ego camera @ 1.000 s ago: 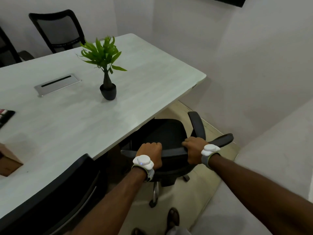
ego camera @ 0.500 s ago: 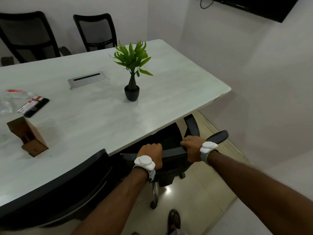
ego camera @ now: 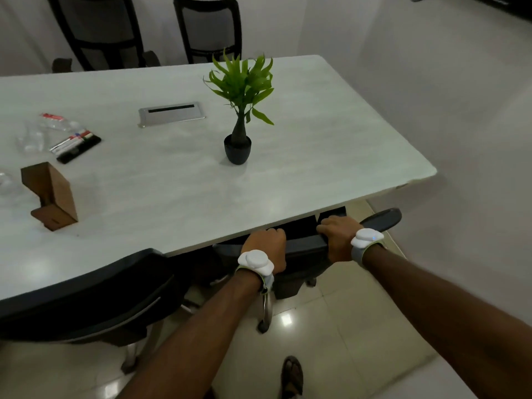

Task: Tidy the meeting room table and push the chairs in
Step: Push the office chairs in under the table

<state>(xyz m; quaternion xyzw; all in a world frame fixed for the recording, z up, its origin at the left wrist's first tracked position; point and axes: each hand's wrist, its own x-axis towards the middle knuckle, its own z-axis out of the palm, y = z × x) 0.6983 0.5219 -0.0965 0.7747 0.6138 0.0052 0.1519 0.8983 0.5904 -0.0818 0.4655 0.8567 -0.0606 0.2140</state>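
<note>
A: Where is the chair (ego camera: 305, 244)?
B: Seat mostly under the table (ego camera: 331, 174) edge. My left hand (ego camera: 264, 244) and right hand (ego camera: 338, 236) each grip its backrest top, fingers curled over.

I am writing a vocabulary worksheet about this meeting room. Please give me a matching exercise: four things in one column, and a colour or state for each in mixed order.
1. potted plant
2. wooden holder
3. left hand
4. cable hatch

A. grips the chair backrest
B. silver, flat on the table
C. green leaves, black pot, upright
D. brown, angular

Pairs: 1-C, 2-D, 3-A, 4-B
</note>
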